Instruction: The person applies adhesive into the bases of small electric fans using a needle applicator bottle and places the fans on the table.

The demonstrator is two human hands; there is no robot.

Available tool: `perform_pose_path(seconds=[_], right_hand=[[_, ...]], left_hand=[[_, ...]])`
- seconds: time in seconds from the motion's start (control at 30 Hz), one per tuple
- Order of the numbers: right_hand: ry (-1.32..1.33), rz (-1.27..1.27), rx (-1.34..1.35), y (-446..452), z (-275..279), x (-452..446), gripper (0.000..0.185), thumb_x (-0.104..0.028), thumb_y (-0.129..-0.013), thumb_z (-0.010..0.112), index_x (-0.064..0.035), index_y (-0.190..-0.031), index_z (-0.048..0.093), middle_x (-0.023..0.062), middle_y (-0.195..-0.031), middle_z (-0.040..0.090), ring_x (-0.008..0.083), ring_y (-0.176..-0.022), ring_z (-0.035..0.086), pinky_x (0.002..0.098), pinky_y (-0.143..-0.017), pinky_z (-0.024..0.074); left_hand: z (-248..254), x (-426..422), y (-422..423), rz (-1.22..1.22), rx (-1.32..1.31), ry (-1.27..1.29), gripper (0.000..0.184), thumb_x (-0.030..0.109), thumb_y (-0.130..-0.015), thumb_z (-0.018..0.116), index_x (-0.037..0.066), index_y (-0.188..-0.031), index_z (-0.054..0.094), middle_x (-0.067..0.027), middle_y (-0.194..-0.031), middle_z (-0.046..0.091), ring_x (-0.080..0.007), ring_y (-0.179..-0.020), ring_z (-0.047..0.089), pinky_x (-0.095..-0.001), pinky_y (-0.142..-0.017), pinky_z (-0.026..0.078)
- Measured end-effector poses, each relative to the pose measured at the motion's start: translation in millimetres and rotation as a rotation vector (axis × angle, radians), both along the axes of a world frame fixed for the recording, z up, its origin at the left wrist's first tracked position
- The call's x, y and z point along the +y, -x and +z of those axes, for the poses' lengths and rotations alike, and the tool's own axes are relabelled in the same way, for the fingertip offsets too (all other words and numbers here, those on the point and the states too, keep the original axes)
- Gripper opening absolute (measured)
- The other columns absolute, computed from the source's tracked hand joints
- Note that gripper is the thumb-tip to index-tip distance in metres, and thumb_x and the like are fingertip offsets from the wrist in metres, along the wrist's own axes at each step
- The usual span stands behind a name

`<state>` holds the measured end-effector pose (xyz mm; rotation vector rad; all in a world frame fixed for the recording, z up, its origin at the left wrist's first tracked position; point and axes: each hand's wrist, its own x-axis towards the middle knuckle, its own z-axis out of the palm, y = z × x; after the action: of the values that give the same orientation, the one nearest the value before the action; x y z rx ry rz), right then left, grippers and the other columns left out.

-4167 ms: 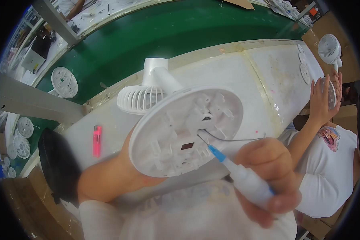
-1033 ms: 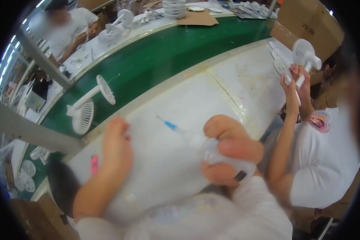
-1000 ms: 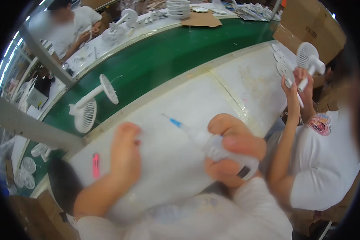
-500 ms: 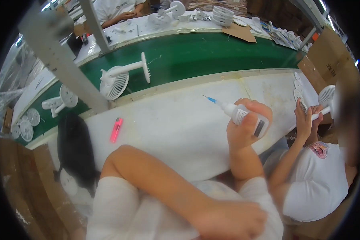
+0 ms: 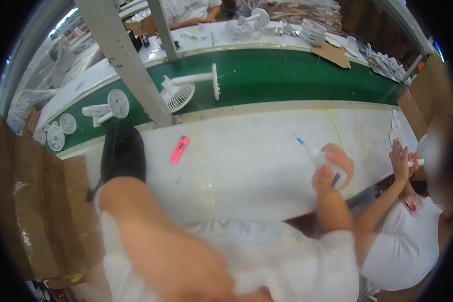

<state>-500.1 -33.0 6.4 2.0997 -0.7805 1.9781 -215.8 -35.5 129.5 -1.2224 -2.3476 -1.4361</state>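
My right hand (image 5: 333, 168) is wrapped round a small white bottle (image 5: 317, 155) with a blue needle tip (image 5: 300, 141), held above the white table (image 5: 246, 166). The needle points up and to the left. My left hand (image 5: 196, 269) is low in front of my white shirt, blurred, with its fingers hidden or smeared. A pink lighter (image 5: 179, 149) lies on the table, left of the middle. Beyond the table edge, a white fan (image 5: 178, 95) lies on its side on the green belt (image 5: 272, 75), partly behind a metal post.
A black pouch (image 5: 122, 153) lies at the table's left end. A grey post (image 5: 131, 65) rises there. More fan parts (image 5: 118, 103) are on the belt at left. On the right, a co-worker (image 5: 402, 236) holds a white part. Cardboard boxes (image 5: 50, 206) stand at the lower left.
The fan base has left my hands, and a fan lies on the belt. My left hand has drawn back from over the table to my shirt. The view has swung left.
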Motion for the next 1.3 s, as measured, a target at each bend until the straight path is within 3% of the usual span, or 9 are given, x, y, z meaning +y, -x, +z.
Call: perform_pose_path(seconds=[0.3,0.37,0.4,0.5,0.53,0.67,0.77,1.0,1.3], right_hand=[[-0.017,-0.125,0.137,-6.0,-9.1,-4.0,0.021,-0.008,-0.07,0.062,0.0007,-0.086,0.052,0.0093,-0.059,0.049,0.0194,-0.046,0.045,0.0264,-0.042,0.0352],[-0.108,-0.103,0.081,-3.2,-12.9,-2.6,0.021,-0.006,-0.068,0.063,0.0004,-0.085,0.053,0.0099,-0.061,0.051,0.0202,-0.047,0.047,0.027,-0.043,0.0375],[-0.143,-0.091,0.051,-2.4,-14.7,-1.3,0.021,-0.005,-0.067,0.064,0.0002,-0.085,0.053,0.0102,-0.062,0.052,0.0207,-0.048,0.048,0.0272,-0.044,0.0386],[-0.091,-0.109,0.045,-3.6,-17.8,-5.5,0.021,-0.004,-0.066,0.065,-0.0011,-0.084,0.054,0.0098,-0.063,0.053,0.021,-0.049,0.049,0.0276,-0.045,0.0396],[-0.072,-0.119,0.062,-3.6,-18.8,-7.4,0.023,-0.003,-0.064,0.066,-0.0018,-0.084,0.054,0.0089,-0.065,0.054,0.0209,-0.049,0.049,0.0277,-0.044,0.0393],[-0.023,-0.149,0.062,-8.0,-20.2,-10.9,0.024,-0.001,-0.062,0.067,-0.0019,-0.082,0.054,0.0082,-0.067,0.056,0.021,-0.052,0.052,0.0274,-0.047,0.0414],[-0.023,-0.147,0.043,-6.7,-18.8,-10.4,0.023,0.0,-0.062,0.067,-0.0016,-0.081,0.054,0.0087,-0.068,0.057,0.0212,-0.055,0.055,0.0276,-0.05,0.043],[-0.252,-0.035,-0.055,-4.5,-14.4,6.4,0.022,-0.001,-0.064,0.067,-0.0011,-0.081,0.054,0.01,-0.069,0.058,0.0213,-0.057,0.056,0.027,-0.051,0.0442],[-0.426,-0.049,-0.181,-3.3,-28.4,-4.5,0.02,-0.003,-0.067,0.066,0.0,-0.084,0.055,0.0111,-0.073,0.058,0.0202,-0.061,0.057,0.0265,-0.056,0.0446]], left_hand=[[14.5,50.8,-13.4,0.09,0.001,-0.073,0.012,0.016,-0.077,0.048,0.008,-0.07,0.053,-0.0042,-0.067,0.046,-0.0188,-0.06,0.046,-0.0299,-0.051,0.034],[15.3,78.7,-19.9,0.241,0.617,-0.003,0.014,0.015,-0.077,0.047,0.008,-0.066,0.052,-0.0044,-0.065,0.046,-0.0195,-0.061,0.046,-0.0304,-0.054,0.035],[38.8,76.4,-28.4,0.164,0.234,-0.14,0.015,0.014,-0.077,0.046,0.008,-0.065,0.052,-0.005,-0.068,0.048,-0.0201,-0.066,0.048,-0.0318,-0.06,0.038],[49.5,64.2,-29.9,-0.057,-0.241,0.184,0.015,0.016,-0.078,0.047,0.005,-0.075,0.057,-0.0076,-0.079,0.054,-0.0227,-0.076,0.052,-0.0358,-0.073,0.041],[45.7,52.9,-25.0,-0.321,-0.427,0.232,0.033,0.022,-0.073,0.052,0.001,-0.097,0.057,-0.0135,-0.101,0.056,-0.0322,-0.094,0.052,-0.0415,-0.09,0.035],[-9.5,20.7,11.0,0.015,-0.148,-0.187,0.018,0.01,-0.086,0.047,-0.002,-0.098,0.053,-0.0127,-0.093,0.054,-0.0251,-0.081,0.052,-0.0336,-0.066,0.04],[-24.9,12.4,37.9,0.131,-0.068,-0.012,0.02,0.014,-0.081,0.058,-0.003,-0.09,0.056,-0.0089,-0.092,0.055,-0.0199,-0.074,0.051,-0.0307,-0.057,0.038],[19.4,-75.4,67.5,0.795,0.776,0.309,0.024,0.026,-0.076,0.063,0.007,-0.09,0.056,-0.0013,-0.079,0.046,-0.0136,-0.068,0.045,-0.0256,-0.056,0.03],[25.1,-99.3,70.8,0.97,1.025,0.401,0.022,0.021,-0.076,0.059,0.009,-0.094,0.055,-0.003,-0.09,0.047,-0.0158,-0.081,0.044,-0.0285,-0.064,0.031]])
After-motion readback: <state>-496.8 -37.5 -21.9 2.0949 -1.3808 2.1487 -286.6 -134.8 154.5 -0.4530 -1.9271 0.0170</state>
